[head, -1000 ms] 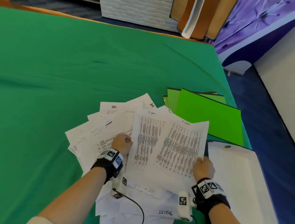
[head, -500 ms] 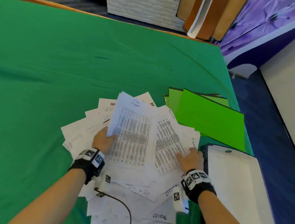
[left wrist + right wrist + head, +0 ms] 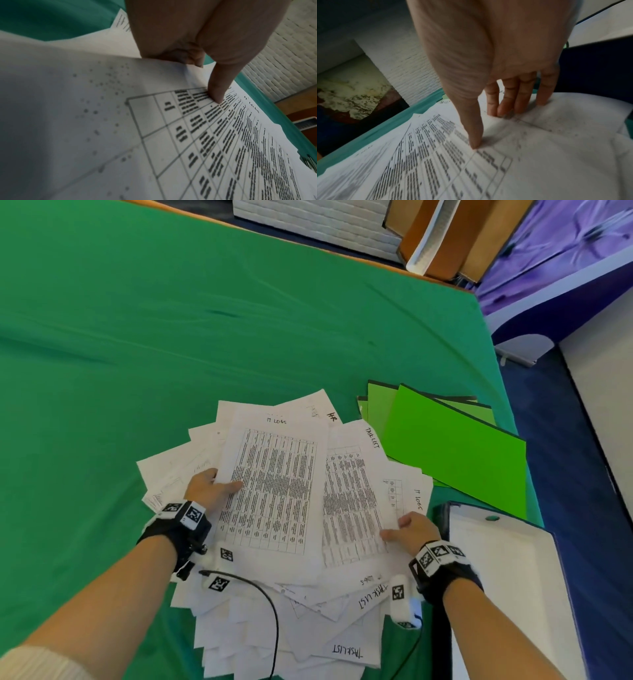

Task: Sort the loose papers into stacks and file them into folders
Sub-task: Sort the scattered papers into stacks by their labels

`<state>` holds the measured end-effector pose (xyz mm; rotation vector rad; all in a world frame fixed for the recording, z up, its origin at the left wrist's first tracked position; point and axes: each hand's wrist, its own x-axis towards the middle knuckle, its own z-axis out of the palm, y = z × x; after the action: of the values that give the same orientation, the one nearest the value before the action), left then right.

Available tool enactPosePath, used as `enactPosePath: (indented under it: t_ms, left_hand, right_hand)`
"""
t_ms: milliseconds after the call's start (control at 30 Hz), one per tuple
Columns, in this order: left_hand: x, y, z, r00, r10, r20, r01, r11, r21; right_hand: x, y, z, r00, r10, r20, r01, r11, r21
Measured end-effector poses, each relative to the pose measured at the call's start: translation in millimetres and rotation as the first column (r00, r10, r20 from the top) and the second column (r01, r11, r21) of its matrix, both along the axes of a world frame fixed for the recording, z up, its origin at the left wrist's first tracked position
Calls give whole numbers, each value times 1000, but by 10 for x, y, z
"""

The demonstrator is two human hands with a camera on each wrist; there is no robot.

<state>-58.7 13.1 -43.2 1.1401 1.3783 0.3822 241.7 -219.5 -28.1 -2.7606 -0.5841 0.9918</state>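
Observation:
A fanned pile of loose papers (image 3: 267, 628) lies on the green cloth near me. My left hand (image 3: 222, 481) grips the left edge of a printed table sheet headed "IT LOGS" (image 3: 274, 491). The left wrist view shows that hand (image 3: 204, 79) with its thumb on the sheet (image 3: 223, 148) and its fingers curled under the edge. My right hand (image 3: 394, 527) rests on a sheet marked "TASK LIST" (image 3: 349, 491). The right wrist view shows this hand (image 3: 494, 128) pressing the papers with thumb and straight fingers. Green folders (image 3: 455, 453) lie overlapped to the right of the pile.
An open white-lined case with a dark blue rim (image 3: 442, 542) lies at the table's right front corner, beside my right wrist. The green cloth (image 3: 171, 337) stretches far and left. The table's right edge drops to blue floor (image 3: 565, 457). Boards lean beyond the far edge.
My left hand has swung the "IT LOGS" sheet round so it sits squarer over the pile. My right hand has slid to the lower right of the "TASK LIST" sheet.

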Motion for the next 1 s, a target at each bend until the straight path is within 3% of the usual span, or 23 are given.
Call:
enactPosePath:
  t_ms: [200, 267, 300, 367, 400, 467, 567, 600, 633, 667, 733, 767, 867, 1000]
  left_hand:
    - [-10, -34, 35, 987, -139, -74, 145, 986, 85]
    - [-49, -50, 16, 975, -204, -84, 212, 972, 105]
    - [-59, -69, 29, 970, -228, -80, 236, 965, 113]
    - [-78, -103, 55, 966, -248, -77, 255, 960, 118]
    - [-77, -117, 67, 964, -253, -78, 262, 957, 122]
    - [-58, -123, 108, 952, -296, -71, 304, 941, 147]
    - [-12, -138, 240, 916, -391, -90, 401, 901, 166]
    - [-12, -134, 238, 907, -414, -79, 421, 893, 157]
    - [-14, -144, 275, 899, -429, -87, 437, 888, 145]
    - [-39, -121, 264, 898, -431, -84, 439, 891, 117]
    - [-66, -97, 273, 891, -451, -45, 453, 889, 70]
    - [-62, -84, 278, 895, -447, -13, 447, 892, 64]
    - [-24, -133, 371, 913, -404, 56, 403, 915, 37]
    - [-24, -176, 411, 909, -405, 95, 411, 910, -58]
  right_hand:
    - [-51, 5, 120, 996, 90, -25, -90, 996, 23]
    - [-21, 62, 313, 966, 145, 215, -158, 986, 45]
    - [-28, 96, 460, 922, 118, 368, -182, 972, 145]
    - [-92, 119, 714, 845, -70, 531, -218, 860, 461]
    - [-150, 112, 812, 847, -154, 510, -227, 762, 607]
    - [-294, 73, 959, 902, -219, 371, -189, 573, 797]
    - [-406, -7, 1047, 978, -208, -9, 89, 380, 921]
    - [-404, -40, 1058, 981, -152, -121, 172, 381, 909]
    - [-382, -75, 1047, 978, -66, -200, 208, 440, 874]
    - [-354, -107, 1025, 974, 34, -225, 168, 556, 814]
    - [-279, -158, 921, 964, 242, -108, -138, 805, 577]
    - [-248, -160, 860, 939, 342, -23, -301, 856, 420]
    - [-267, -16, 762, 824, 536, 183, -557, 825, 92]
    - [-502, 430, 738, 539, 736, 409, -741, 645, -185]
